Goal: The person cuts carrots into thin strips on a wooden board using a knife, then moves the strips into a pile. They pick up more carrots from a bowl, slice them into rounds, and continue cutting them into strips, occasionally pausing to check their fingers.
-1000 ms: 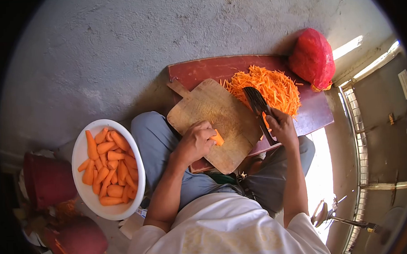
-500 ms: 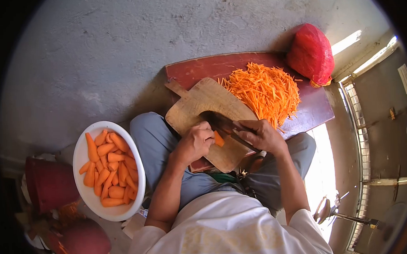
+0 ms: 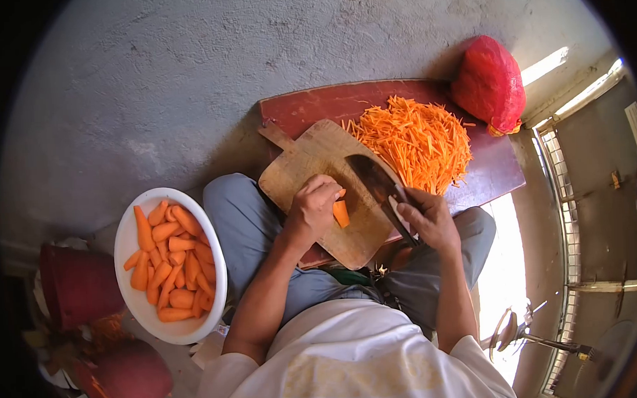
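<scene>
My left hand [image 3: 314,205] is closed on a cut piece of carrot [image 3: 341,213], which rests on the wooden cutting board [image 3: 300,173]. My right hand [image 3: 426,218] grips a dark-bladed knife [image 3: 371,177] around its handle. The blade points up and left over the board's right side, apart from the carrot piece. Beyond the board lies a big heap of shredded carrot [image 3: 418,143] on the red low table [image 3: 304,102].
At my left stands a white basin [image 3: 123,276] of whole peeled carrots [image 3: 172,278]. A red mesh bag [image 3: 488,81] sits at the table's far right. Two dark red buckets [image 3: 79,284] are at lower left. A grey wall [image 3: 160,85] rises beyond the table.
The knife has moved right, away from the carrot piece, and its blade has swung into fuller view. My left hand has shifted slightly up, showing more of the carrot.
</scene>
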Tool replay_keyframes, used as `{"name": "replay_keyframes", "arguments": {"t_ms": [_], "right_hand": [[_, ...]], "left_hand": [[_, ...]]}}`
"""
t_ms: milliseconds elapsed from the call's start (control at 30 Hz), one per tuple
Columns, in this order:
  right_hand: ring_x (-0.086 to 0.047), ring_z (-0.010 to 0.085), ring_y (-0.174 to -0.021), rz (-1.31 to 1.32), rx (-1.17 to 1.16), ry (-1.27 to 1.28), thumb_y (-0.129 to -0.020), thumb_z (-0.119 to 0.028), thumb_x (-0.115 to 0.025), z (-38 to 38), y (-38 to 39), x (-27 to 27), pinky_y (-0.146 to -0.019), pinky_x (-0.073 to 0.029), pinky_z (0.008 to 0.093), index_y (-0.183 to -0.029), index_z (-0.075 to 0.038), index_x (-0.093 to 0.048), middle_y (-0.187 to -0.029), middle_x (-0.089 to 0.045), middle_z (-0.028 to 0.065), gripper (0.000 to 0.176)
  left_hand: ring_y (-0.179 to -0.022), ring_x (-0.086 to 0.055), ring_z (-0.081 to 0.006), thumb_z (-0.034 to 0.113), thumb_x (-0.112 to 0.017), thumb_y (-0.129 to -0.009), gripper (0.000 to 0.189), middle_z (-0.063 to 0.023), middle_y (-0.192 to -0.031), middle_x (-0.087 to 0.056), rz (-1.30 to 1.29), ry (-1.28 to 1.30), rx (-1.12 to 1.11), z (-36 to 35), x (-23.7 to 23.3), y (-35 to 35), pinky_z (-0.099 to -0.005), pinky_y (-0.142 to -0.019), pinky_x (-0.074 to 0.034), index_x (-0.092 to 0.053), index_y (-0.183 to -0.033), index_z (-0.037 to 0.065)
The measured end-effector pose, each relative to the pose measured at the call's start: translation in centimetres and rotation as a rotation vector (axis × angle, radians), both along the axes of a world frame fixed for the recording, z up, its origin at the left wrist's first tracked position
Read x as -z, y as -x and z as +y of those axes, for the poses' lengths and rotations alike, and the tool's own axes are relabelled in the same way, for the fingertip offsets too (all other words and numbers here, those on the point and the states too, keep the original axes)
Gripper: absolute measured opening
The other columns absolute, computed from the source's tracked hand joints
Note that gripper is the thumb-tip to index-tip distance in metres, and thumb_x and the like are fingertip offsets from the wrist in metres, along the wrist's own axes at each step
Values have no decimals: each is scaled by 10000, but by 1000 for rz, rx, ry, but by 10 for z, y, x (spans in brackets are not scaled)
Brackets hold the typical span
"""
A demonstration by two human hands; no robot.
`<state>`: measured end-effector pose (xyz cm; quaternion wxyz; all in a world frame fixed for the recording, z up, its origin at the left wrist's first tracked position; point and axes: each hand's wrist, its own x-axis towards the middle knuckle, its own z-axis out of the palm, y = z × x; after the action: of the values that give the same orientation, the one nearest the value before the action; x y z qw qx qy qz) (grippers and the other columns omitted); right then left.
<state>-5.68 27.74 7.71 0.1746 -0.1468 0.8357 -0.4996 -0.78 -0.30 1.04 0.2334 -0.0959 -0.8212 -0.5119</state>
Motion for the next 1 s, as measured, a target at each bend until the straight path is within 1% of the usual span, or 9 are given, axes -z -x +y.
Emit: {"name": "replay_keyframes", "arguments": {"t_ms": [100,200,300,333,433,600,700,800,1000], "right_hand": [[-557,68,-684,67,-36,-50,-1043,-165,-765,-11,-17,0,-612,-482,294,-1327,38,-742,-841,-670,4,351],[-562,83,-703,91,-5,-85,-1025,-158,-773,-11,-31,-9,-631,-488,310,-1321,44,-734,-822,-664,32,361],[-692,334,-741,114,92,-139,-991,-156,-767,0,-33,-8,-748,-559,426,-1310,41,-719,-855,-699,271,379],[-696,337,-738,118,94,-151,-990,-158,-768,3,-34,-9,-746,-560,430,-1306,41,-719,-853,-699,271,376],[-715,364,-744,138,84,-154,-987,-163,-771,6,-35,-17,-745,-565,448,-1291,43,-721,-853,-705,276,371],[-744,472,-833,232,-2,-185,-966,-157,-774,-5,-41,-11,-756,-580,506,-1239,46,-720,-893,-730,309,344],[-777,313,-788,251,-125,-252,-986,-120,-748,-10,-41,-19,-707,-571,424,-1298,21,-723,-871,-729,233,344],[-728,503,-873,353,-153,-217,-948,-136,-769,-14,-50,-24,-743,-574,538,-1199,30,-713,-904,-727,308,306],[-714,504,-858,194,-136,-135,-939,-121,-761,-9,-53,-28,-738,-560,532,-1226,36,-701,-885,-718,289,332]], "left_hand": [[-931,-740,-349,-114,-711,-922,188,-164,-1015,-723,-73,-118,2,3,-8,3,-432,-799,-609,-742,-1098,-58],[-951,-737,-354,-99,-739,-909,233,-169,-1038,-718,-119,-93,58,2,-11,9,-438,-815,-602,-743,-1139,-62],[-985,-730,-379,-74,-762,-908,245,-181,-1084,-711,-86,62,108,9,-4,27,-450,-838,-590,-747,-1151,-61],[-1042,-719,-405,-40,-805,-889,326,-201,-1146,-699,20,223,47,10,0,34,-449,-897,-587,-752,-1211,-36],[-1035,-713,-400,-47,-803,-884,326,-191,-1144,-699,-52,156,-80,17,3,34,-466,-893,-585,-748,-1206,-52],[-1051,-703,-403,-36,-793,-890,274,-189,-1090,-714,-86,279,-98,13,7,18,-477,-889,-579,-756,-1159,-70],[-1047,-697,-408,-42,-779,-888,228,-190,-1057,-720,-56,316,-101,13,8,17,-481,-902,-569,-758,-1112,-74],[-1035,-693,-410,-54,-771,-876,205,-189,-1047,-719,-21,315,-102,11,9,19,-484,-916,-558,-758,-1081,-67],[-1021,-665,-385,-67,-758,-859,185,-159,-1027,-719,22,282,-148,8,16,12,-473,-917,-550,-774,-1038,-23]]}}
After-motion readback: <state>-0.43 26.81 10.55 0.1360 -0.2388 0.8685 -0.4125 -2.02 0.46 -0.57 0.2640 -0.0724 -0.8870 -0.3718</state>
